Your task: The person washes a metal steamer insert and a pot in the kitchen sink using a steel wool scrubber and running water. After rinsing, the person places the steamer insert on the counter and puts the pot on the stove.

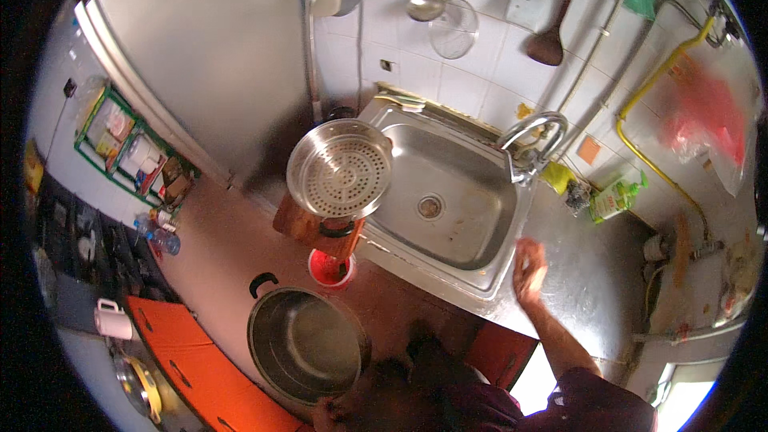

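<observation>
My left hand is at the bottom, at the near rim of a large metal pot; its fingers are in shadow and their grip is hard to make out. The pot has a black handle and looks empty inside. My right hand is over the right edge of the stainless steel sink, fingers bent, blurred; whether it holds anything cannot be told. A metal steamer pot with a perforated bottom rests at the sink's left side, above a brown wooden board or stool. The chrome faucet arches at the sink's back right corner.
A red bucket stands below the steamer. Ladles, a skimmer and a spatula hang on the tiled wall. A green pump bottle stands right of the faucet. Orange cabinets line the lower left.
</observation>
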### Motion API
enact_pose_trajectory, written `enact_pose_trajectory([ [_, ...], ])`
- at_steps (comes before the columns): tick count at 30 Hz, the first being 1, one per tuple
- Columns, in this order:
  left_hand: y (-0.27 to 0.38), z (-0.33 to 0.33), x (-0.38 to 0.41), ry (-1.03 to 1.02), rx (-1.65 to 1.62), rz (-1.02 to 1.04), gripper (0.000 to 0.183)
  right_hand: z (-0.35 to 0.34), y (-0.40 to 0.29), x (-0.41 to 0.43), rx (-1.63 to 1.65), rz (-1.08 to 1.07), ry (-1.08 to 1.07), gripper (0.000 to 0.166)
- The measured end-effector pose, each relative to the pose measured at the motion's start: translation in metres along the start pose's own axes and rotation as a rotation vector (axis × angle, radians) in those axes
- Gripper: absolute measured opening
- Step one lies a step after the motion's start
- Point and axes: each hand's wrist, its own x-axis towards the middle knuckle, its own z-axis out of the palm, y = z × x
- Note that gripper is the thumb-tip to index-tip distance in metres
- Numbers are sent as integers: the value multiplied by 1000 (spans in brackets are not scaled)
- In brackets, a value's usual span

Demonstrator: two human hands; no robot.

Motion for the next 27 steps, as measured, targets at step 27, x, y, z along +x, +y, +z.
enact_pose_trajectory([
  [27, 67, -105, -163, 688, -79, 278, 22, 166, -190, -268, 387, 658, -1504, 24],
])
